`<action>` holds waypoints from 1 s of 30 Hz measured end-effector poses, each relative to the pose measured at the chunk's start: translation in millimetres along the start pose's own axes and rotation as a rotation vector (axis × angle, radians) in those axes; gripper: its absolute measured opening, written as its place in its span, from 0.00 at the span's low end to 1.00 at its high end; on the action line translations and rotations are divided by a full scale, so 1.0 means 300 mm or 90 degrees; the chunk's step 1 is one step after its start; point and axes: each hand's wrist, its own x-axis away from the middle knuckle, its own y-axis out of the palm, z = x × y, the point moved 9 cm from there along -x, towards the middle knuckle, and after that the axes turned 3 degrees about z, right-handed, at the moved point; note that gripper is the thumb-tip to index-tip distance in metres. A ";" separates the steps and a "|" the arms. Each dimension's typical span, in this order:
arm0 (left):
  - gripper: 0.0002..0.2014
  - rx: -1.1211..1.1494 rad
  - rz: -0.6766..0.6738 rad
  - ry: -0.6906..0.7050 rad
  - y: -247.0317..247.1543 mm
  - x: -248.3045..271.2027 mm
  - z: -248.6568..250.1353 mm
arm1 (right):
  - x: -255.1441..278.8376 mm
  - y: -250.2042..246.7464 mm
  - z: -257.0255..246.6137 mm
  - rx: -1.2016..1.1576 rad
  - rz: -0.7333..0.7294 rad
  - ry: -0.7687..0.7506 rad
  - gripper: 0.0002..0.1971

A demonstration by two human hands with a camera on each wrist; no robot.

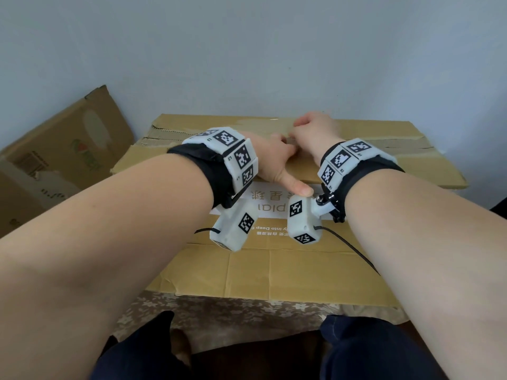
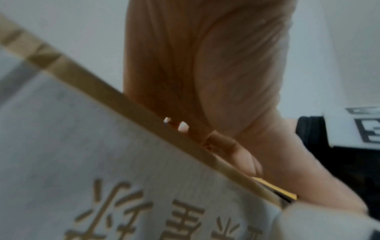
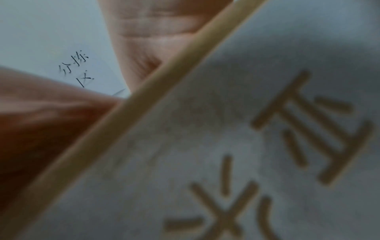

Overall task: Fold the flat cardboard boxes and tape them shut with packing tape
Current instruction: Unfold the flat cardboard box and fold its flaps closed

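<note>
On desk, flat cardboard box (image 1: 274,259) looks light, stiff, bendy at creases; we pinch far flap edge, left hand (image 1: 270,157) and right hand (image 1: 315,133) both clamped there.

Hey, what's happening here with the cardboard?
A person is working on a flattened cardboard box lying on a patterned surface. Both hands are at the seam where its far flap meets the main panel: the left hand has its fingers tucked at that edge with the thumb stretched over the white printed label, and the right hand is curled at the same edge. More folded cardboard leans against the wall at left. No tape roll is in view.
</note>
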 end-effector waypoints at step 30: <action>0.52 -0.011 0.048 -0.088 -0.016 0.049 -0.063 | 0.254 0.002 0.002 0.401 -0.401 -0.269 0.61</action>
